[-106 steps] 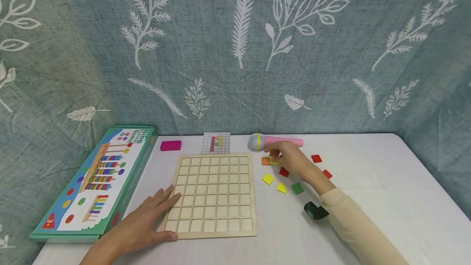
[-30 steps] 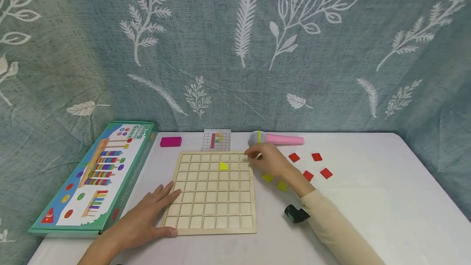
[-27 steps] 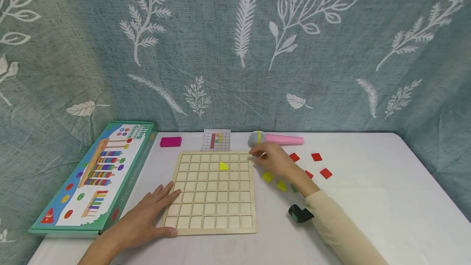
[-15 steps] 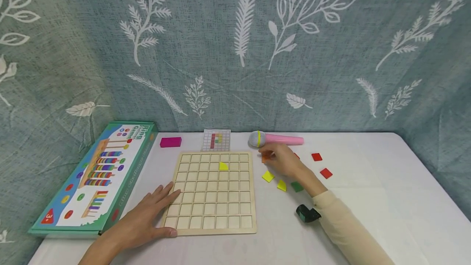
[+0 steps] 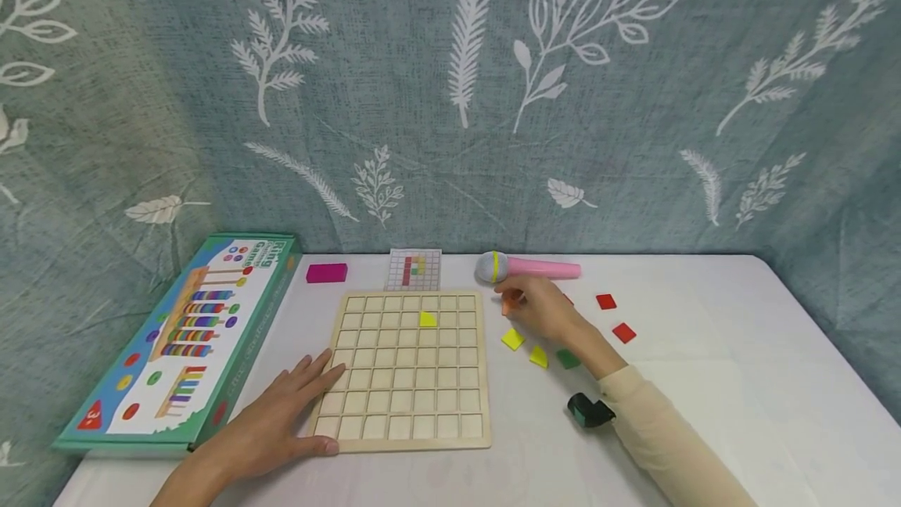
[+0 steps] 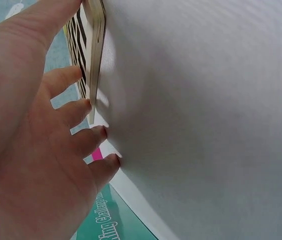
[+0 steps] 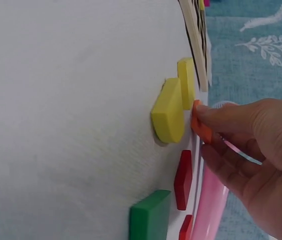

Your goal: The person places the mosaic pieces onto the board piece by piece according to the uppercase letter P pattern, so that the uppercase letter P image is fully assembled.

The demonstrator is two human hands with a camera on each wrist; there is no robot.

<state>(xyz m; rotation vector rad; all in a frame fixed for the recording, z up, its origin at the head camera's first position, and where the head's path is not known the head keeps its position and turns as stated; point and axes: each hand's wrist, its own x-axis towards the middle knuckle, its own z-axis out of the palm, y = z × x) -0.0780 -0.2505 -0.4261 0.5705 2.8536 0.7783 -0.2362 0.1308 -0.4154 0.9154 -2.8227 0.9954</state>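
My left hand (image 5: 271, 417) lies with spread fingers on the left edge of a wooden grid board (image 5: 486, 382); in the left wrist view its fingertips are at the board's side and the table. A yellow rounded-corner tile (image 5: 428, 319) sits in a cell of the second row. Right of the board, my right hand (image 5: 538, 307) pinches an orange tile (image 7: 200, 122) between thumb and fingers, close to the table. Near it lie a yellow square tile (image 5: 513, 339), a yellow rounded tile (image 5: 539, 356), a green tile (image 5: 567, 358) and red tiles (image 5: 623, 332), some partly hidden by the hand.
Behind the board lie a printed pattern card (image 5: 414, 269) and a magenta block (image 5: 327, 273). A pink toy microphone (image 5: 542, 267) is just beyond my right hand. A green game box (image 5: 190, 343) stands left. A black wrist device (image 5: 590, 411) sits by the right sleeve.
The yellow rounded tile has come to lie in a board cell. My right hand has moved right from the board's edge and taken hold of the orange tile. The left hand stays put.
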